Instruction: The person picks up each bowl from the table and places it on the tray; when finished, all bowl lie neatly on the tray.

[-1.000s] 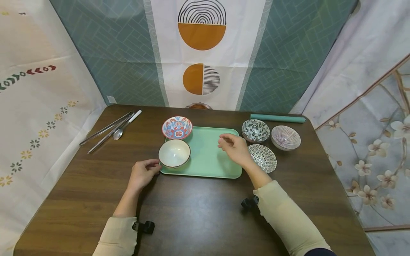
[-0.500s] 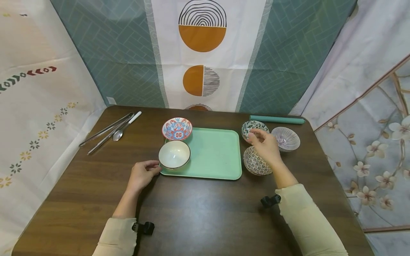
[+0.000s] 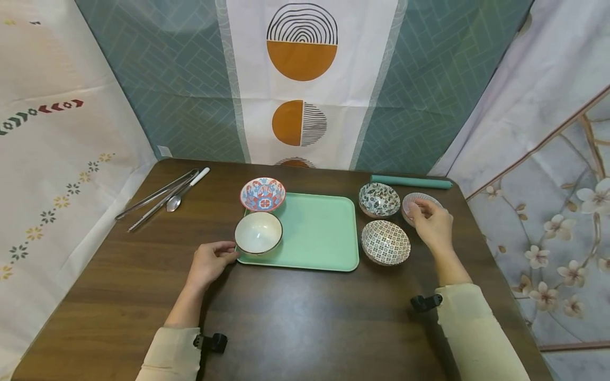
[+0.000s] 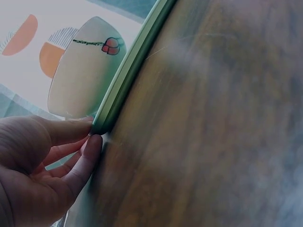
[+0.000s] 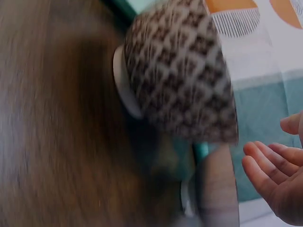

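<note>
My left hand (image 3: 209, 264) pinches the near left corner of the light green tray (image 3: 319, 233); in the left wrist view its thumb and fingertips meet at the tray's rim (image 4: 124, 82). On the tray beside it stands a white bowl with a dark rim (image 3: 259, 233), and behind that a red and blue patterned bowl (image 3: 262, 194). My right hand (image 3: 434, 225) hovers over a purple-striped bowl (image 3: 414, 199), partly hiding it. In the right wrist view that hand's fingers are relaxed with nothing between them, apart from the brown-patterned bowl (image 5: 182, 71).
Right of the tray stand a bowl with a small geometric pattern (image 3: 386, 242) and a black floral bowl (image 3: 379, 199). A teal roll (image 3: 411, 182) lies along the back edge. Tongs (image 3: 162, 198) and a white-handled spoon (image 3: 187, 189) lie at the back left.
My right hand has moved right, from over the tray past the geometric-patterned and floral bowls to the purple-striped bowl. My left hand stays at the tray's corner.
</note>
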Demonstrator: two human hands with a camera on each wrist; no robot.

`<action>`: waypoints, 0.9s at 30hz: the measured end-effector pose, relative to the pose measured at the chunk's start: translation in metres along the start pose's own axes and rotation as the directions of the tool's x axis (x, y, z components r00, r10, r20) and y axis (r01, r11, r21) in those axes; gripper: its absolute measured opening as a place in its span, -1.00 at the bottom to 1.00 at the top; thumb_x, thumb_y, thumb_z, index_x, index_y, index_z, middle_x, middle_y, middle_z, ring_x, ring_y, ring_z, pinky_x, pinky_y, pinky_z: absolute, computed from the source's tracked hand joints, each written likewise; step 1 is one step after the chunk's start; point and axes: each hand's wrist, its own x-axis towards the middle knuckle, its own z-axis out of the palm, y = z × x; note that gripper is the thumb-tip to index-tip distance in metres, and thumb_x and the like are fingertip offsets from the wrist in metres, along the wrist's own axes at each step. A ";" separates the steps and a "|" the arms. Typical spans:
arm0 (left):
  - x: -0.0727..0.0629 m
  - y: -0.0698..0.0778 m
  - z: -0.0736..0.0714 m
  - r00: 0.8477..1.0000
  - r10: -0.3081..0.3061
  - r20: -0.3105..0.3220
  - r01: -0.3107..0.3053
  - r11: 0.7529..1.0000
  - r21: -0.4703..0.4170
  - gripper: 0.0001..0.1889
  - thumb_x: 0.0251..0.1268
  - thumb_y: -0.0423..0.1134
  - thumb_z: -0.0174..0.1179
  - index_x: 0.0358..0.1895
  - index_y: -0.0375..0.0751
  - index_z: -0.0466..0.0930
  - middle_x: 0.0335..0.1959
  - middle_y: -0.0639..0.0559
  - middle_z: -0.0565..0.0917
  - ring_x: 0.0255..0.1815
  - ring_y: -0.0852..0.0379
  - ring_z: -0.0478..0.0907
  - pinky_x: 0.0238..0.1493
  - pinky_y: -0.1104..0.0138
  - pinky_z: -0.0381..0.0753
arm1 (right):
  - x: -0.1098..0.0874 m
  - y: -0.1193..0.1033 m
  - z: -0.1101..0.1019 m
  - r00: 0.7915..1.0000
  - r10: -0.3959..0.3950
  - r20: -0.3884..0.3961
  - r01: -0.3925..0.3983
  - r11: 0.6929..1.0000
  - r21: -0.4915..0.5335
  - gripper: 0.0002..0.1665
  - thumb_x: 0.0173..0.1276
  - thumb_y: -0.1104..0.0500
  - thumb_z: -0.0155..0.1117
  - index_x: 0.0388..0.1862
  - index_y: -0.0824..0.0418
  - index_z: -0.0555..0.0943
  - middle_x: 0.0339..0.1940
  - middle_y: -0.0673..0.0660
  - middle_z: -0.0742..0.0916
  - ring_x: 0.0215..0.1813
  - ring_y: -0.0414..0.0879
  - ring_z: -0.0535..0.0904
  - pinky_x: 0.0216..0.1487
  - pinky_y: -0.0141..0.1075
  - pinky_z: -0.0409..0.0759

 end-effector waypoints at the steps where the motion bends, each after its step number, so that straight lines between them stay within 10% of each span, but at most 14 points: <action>1: 0.000 0.000 0.000 1.000 0.001 0.001 -0.001 1.000 -0.001 -0.68 0.30 -0.34 0.37 0.03 -0.49 0.69 -0.18 -0.26 0.75 -0.17 -0.05 0.71 -0.33 0.49 0.56 | 0.000 0.004 -0.002 1.000 0.003 -0.017 -0.003 1.000 -0.006 -0.55 0.54 0.08 0.17 0.15 0.41 0.64 -0.16 0.37 0.78 -0.45 -0.70 0.45 0.22 -0.20 0.42; 9: 0.001 0.000 -0.001 1.000 0.012 0.003 -0.012 1.000 -0.002 -0.69 0.29 -0.36 0.37 0.02 -0.51 0.69 -0.19 -0.27 0.75 -0.20 -0.03 0.72 -0.34 0.49 0.56 | 0.002 0.034 -0.015 0.985 0.046 -0.165 -0.055 0.997 -0.048 -0.65 0.45 0.16 0.27 0.00 0.45 0.69 -0.17 0.42 0.77 -0.47 -0.56 0.37 0.30 0.06 0.17; 15: 0.000 -0.002 -0.002 1.000 0.003 0.005 -0.003 1.000 0.000 -0.68 0.30 -0.35 0.37 0.03 -0.50 0.68 -0.18 -0.26 0.75 -0.19 0.00 0.72 -0.33 0.48 0.57 | 0.003 0.054 -0.015 0.970 0.114 -0.216 -0.129 0.990 -0.055 -0.59 0.40 0.13 0.34 0.02 0.46 0.65 -0.23 0.44 0.75 -0.18 0.16 0.55 0.32 0.10 0.16; 22: 0.001 -0.004 -0.002 1.000 0.009 0.002 -0.009 1.000 0.015 -0.68 0.30 -0.33 0.38 0.03 -0.48 0.69 -0.18 -0.25 0.76 -0.22 0.06 0.71 -0.33 0.47 0.57 | 0.007 0.066 -0.016 0.954 0.263 -0.144 -0.271 0.962 -0.036 -0.33 0.46 -0.02 0.26 0.29 0.45 0.43 -0.13 0.48 0.72 0.24 0.47 0.35 0.34 0.18 0.15; 27: 0.002 -0.004 -0.001 1.000 0.015 0.002 -0.015 1.000 0.012 -0.69 0.29 -0.33 0.38 0.01 -0.48 0.70 -0.20 -0.23 0.76 -0.25 0.13 0.70 -0.34 0.47 0.57 | 0.008 0.075 -0.017 0.949 0.316 -0.003 -0.315 0.946 -0.079 -0.28 0.54 -0.08 0.08 0.36 0.50 0.38 -0.47 0.23 0.78 0.05 0.30 0.61 0.35 0.01 0.30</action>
